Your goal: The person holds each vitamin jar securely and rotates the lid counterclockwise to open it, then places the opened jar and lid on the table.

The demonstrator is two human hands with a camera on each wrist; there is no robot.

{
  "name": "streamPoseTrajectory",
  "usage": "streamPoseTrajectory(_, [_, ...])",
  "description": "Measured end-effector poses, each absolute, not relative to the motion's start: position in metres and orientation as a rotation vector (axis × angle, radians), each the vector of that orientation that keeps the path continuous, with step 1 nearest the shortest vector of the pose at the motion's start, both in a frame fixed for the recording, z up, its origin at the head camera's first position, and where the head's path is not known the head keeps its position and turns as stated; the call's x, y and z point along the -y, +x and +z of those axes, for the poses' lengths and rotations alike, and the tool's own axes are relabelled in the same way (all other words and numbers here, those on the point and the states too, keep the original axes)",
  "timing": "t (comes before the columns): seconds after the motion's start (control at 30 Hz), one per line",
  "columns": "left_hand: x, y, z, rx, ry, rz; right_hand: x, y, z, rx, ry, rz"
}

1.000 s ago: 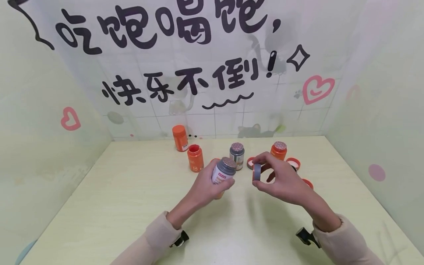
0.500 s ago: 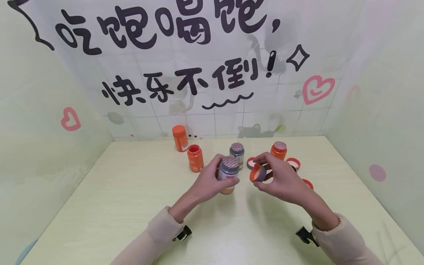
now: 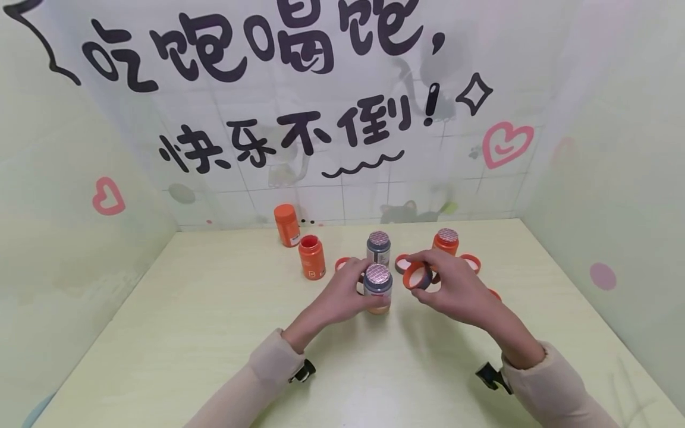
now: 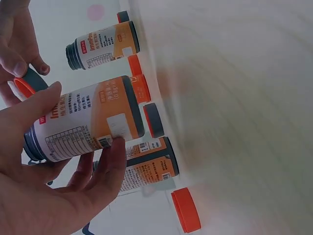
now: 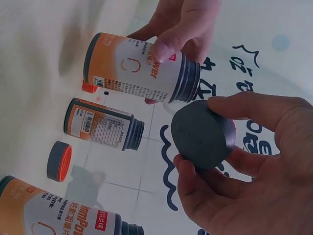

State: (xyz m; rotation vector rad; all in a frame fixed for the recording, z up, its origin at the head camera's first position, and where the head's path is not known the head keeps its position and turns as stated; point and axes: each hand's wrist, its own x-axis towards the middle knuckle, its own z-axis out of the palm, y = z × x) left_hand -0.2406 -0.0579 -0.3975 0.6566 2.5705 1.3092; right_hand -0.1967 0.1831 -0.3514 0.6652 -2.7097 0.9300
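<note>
My left hand grips a supplement bottle with a dark grey neck and a foil seal over its mouth. The bottle's white and orange label fills much of the left wrist view, with the thumb on one side and fingers on the other. To its right, my right hand pinches a cap by the edge, between thumb and fingers. This cap is grey outside and orange inside, its hollow side towards the head camera. In the right wrist view its grey top shows close to the bottle's neck.
Behind stand another grey-necked bottle, an uncapped orange bottle, a capped orange one and a foil-sealed orange one. Loose caps lie among them, including a grey one and an orange one. A printed wall sheet hangs behind.
My left hand has carried the bottle to the right, closer to the cap, and set it more upright. My right hand has turned the cap from edge-on to hollow side facing the head camera.
</note>
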Motion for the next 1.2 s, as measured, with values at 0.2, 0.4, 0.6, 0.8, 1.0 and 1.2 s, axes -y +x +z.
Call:
streamPoseTrajectory(0.2, [0.054, -0.248, -0.404, -2.519, 0.685, 1.304, -0.186, -0.197, -0.35, 2.734, 0.639, 0.957])
streamPoseTrajectory(0.4, [0.052, -0.251, -0.41, -2.479, 0.706, 1.299, -0.187, -0.198, -0.35, 2.749, 0.634, 0.945])
streamPoseTrajectory(0.6, [0.052, -0.251, -0.41, -2.46, 0.673, 1.32, -0.186, -0.199, -0.351, 2.751, 0.655, 0.914])
streamPoseTrajectory(0.8, [0.054, -0.252, -0.408, -2.45, 0.679, 1.279, -0.186, -0.199, -0.355, 2.75, 0.64, 0.883])
streamPoseTrajectory(1.0, [0.069, -0.248, -0.398, -2.496, 0.645, 1.298, -0.183, -0.199, -0.36, 2.767, 0.622, 0.912])
streamPoseTrajectory(1.2, [0.093, -0.241, -0.386, -2.553, 0.565, 1.482, -0.179, -0.201, -0.365, 2.819, 0.613, 0.887])
